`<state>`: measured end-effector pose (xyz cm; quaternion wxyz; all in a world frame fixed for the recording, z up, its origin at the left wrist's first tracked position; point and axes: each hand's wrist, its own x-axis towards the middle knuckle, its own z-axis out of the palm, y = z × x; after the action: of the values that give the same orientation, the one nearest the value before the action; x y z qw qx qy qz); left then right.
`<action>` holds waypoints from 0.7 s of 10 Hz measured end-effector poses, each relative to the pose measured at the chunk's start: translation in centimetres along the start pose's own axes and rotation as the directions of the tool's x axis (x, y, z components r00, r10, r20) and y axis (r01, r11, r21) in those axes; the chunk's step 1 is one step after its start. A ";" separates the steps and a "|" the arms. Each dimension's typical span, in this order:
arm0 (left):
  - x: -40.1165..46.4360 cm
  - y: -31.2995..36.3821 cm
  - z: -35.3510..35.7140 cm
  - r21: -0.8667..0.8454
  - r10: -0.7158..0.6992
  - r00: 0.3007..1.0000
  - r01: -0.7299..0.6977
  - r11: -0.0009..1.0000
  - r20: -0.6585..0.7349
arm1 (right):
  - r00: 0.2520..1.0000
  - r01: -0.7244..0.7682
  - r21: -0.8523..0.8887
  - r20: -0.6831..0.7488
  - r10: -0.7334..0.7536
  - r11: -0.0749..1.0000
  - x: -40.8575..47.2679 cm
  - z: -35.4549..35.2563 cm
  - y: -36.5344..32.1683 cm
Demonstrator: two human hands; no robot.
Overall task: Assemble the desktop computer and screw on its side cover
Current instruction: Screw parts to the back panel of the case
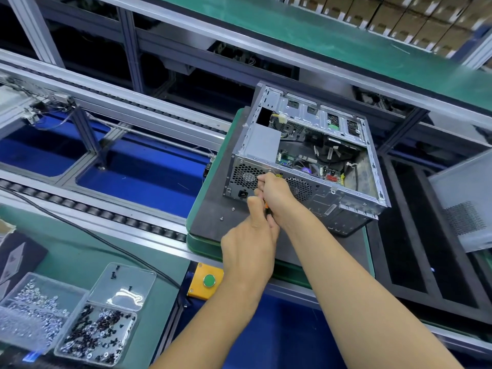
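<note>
An open desktop computer case [306, 161] lies on its side on a dark pad [213, 217] atop a green-edged pallet [370, 251], its side cover off and the power supply, motherboard and cables exposed. Both hands meet at the case's perforated rear panel: the right hand [277, 195] is curled against the vent grille, and the left hand [250, 243], just below it, grips an orange-and-black tool handle [267, 206] — mostly hidden. Two loose screws [227, 214] lie on the bare pad left of the hands. A grey side panel [463, 206] rests on a black tray to the right. Near left, clear compartment boxes [72, 318] hold silver and black screws — a green push-button [209, 280] sits beside them.
</note>
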<state>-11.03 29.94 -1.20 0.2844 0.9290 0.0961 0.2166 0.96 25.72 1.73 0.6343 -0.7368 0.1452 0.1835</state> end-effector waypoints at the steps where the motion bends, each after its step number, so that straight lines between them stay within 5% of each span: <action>1: 0.2 0.8 -0.1 -0.715 -0.384 0.890 0.435 0.547 0.247 | 1.000 -0.020 0.055 0.001 0.020 0.998 0.1 0.3 -0.1; 2: 0.4 2.3 -0.8 -0.696 -0.269 0.654 0.580 -0.423 0.707 | 0.997 -0.069 0.106 0.033 0.066 0.992 -0.1 0.3 -0.2; 3: 1.0 2.0 -0.8 -0.782 -0.398 0.768 0.599 0.171 0.502 | 0.995 -0.071 0.162 0.078 0.059 0.984 -0.7 0.0 -0.5; 4: 0.2 1.2 -0.5 -0.247 -0.189 0.954 0.245 0.937 0.232 | 0.994 -0.071 0.218 0.097 0.051 0.973 -1.1 -0.1 -0.5; 5: -0.4 1.1 -0.6 -0.284 -0.190 0.967 0.232 0.930 0.169 | 0.991 -0.097 0.175 0.112 0.079 0.980 -1.6 -0.2 0.0; 6: -0.6 -0.8 -0.1 -0.467 -0.281 0.940 0.340 0.817 0.193 | 0.979 -0.088 0.013 0.184 0.084 0.996 -2.2 -0.4 2.3; 7: -0.9 -4.0 0.3 -0.521 -0.213 0.941 0.325 0.789 0.264 | 0.994 -0.020 -0.070 0.107 0.028 0.997 -2.1 0.2 4.9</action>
<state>-11.92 32.75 -4.02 0.5785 0.7984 0.1326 0.1018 -3.16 25.12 -1.66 0.6134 -0.7453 0.1133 0.2355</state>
